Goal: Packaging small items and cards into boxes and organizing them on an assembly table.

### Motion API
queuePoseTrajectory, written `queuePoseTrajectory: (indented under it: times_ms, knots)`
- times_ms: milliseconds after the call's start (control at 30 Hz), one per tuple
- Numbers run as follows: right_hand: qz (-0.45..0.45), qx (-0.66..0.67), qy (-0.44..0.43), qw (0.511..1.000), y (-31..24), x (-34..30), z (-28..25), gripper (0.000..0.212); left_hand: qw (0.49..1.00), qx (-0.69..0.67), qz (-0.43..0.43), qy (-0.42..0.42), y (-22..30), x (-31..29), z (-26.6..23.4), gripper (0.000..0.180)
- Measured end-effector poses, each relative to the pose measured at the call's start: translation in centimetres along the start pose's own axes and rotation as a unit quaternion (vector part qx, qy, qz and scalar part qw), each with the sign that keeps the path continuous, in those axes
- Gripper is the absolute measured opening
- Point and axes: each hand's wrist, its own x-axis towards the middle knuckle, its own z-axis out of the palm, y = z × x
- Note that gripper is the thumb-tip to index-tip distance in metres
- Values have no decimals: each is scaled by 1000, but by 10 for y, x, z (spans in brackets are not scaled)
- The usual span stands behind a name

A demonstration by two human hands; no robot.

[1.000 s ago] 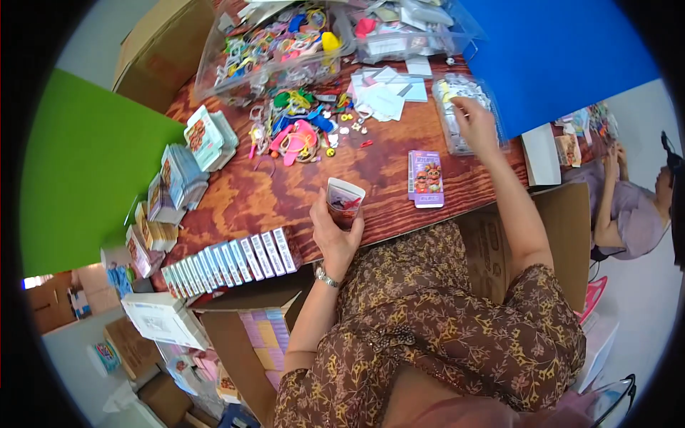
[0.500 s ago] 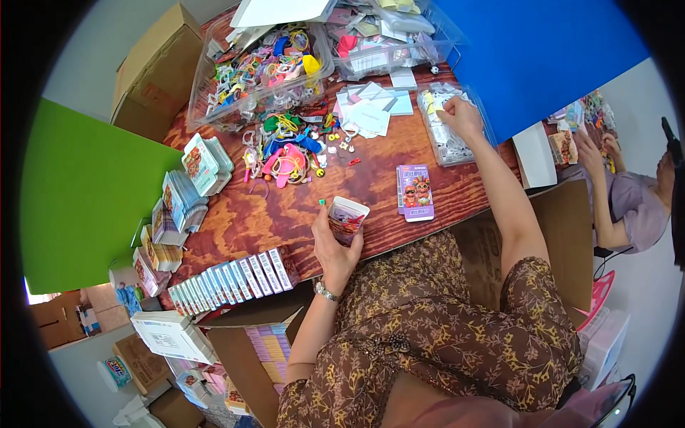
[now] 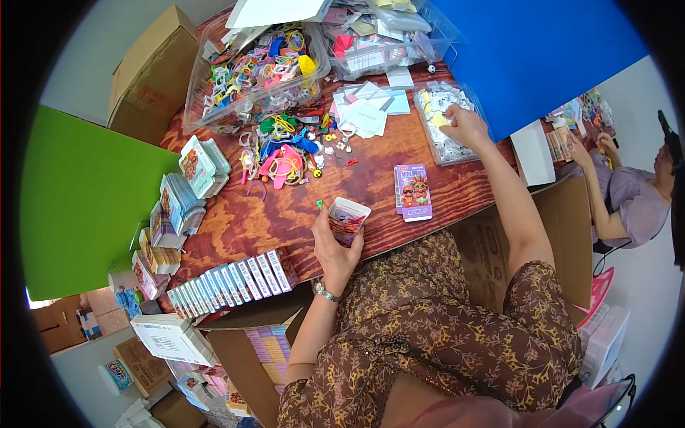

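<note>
My left hand (image 3: 335, 248) is wrapped round a small upright carton (image 3: 348, 220), its top open and colourful contents showing inside. A tiny green piece (image 3: 320, 204) shows at that hand's fingertips. To the right, my right hand (image 3: 469, 130) reaches into a clear plastic tray (image 3: 479, 107) of small white packets. Its fingers are bent together beside a pale yellow slip (image 3: 439, 120); what they pinch is too small to make out. A flat purple carton (image 3: 414, 194) with cartoon figures lies on the table between both hands.
Clear bins of trinkets (image 3: 260, 75) and packets (image 3: 385, 43) stand at the back. Loose trinkets (image 3: 285, 160) and white cards (image 3: 364, 110) lie mid-table. A row of cartons (image 3: 232, 282) lines the front left edge; card stacks (image 3: 182, 203) stand beyond. Another person (image 3: 628, 192) works at far right.
My right hand has shifted slightly right and down within the tray, and the yellow slip now shows by its fingertips. The left hand holds the carton in the same place.
</note>
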Motion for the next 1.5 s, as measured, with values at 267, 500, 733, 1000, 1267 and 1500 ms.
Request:
queuePoseTrajectory:
  times_ms: [267,500,733,1000,1267,1500]
  knots:
    - [-29,82,-45,995,26,11,5,23,1000,-2,11,3,-1,0,0,90]
    - [8,362,-109,926,32,-2,-24,20,1000,-7,8,2,-1,1,2,90]
    - [-74,513,-229,824,-41,-37,-35,18,1000,5,-3,-18,2,8,14,84]
    - [-363,232,-162,888,-158,-121,-11,22,998,47,41,34,1,9,20,90]
    - [-475,184,-38,860,-179,-146,-3,37,995,54,57,61,-11,-4,19,92]
    - [-465,226,84,851,-148,-155,7,27,994,-7,36,106,-9,-2,23,94]
